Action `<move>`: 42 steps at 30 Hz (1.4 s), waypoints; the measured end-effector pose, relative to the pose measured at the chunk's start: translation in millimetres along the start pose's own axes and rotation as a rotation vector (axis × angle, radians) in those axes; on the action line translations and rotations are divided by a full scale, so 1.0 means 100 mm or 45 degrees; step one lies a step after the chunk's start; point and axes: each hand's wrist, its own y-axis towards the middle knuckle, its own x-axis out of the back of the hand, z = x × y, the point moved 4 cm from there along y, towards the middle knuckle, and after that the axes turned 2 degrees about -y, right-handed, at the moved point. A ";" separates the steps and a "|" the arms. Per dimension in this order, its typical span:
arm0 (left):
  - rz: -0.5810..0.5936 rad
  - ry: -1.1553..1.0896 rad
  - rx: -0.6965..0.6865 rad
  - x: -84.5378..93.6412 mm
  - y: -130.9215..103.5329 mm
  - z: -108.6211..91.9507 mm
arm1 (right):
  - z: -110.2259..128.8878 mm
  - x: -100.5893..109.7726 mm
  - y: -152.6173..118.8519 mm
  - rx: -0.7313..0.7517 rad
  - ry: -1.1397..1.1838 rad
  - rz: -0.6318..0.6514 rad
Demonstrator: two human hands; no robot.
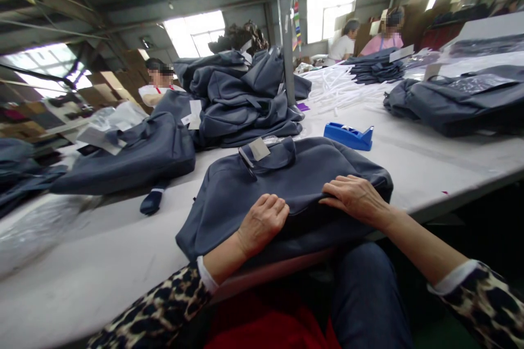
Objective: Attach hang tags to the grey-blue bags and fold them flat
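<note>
A dark blue-grey fabric bag [262, 185] lies in front of me at the table's near edge. Its handle loop [282, 154] is on the far side, with a pale hang tag [259, 149] beside it. My left hand [264, 223] is closed on the bag's near edge, left of the middle. Farther right, my right hand [355, 199] pinches the same edge between thumb and fingers. Between the two hands the cloth is pulled into a fold, and a darker part of the bag shows beneath it.
Behind the bag stands a blue tape dispenser [349, 136]. A tall heap of similar bags [245, 98] rests against a metal post [289, 60]. Another bag [135, 158] lies left, one more [458, 101] right. White strips [333, 84] cover the table's back. Several people work beyond.
</note>
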 end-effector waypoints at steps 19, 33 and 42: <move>0.113 -0.653 0.107 -0.05 -0.36 -0.44 | 0.69 -0.21 -0.65 0.143 0.117 -0.203; -0.169 -0.340 0.032 0.05 -0.60 -0.71 | 0.75 -0.27 -0.76 0.037 0.141 -0.222; 0.203 -0.330 -0.157 -0.28 -0.74 -0.93 | 0.65 -0.21 -0.64 -0.316 0.385 -0.148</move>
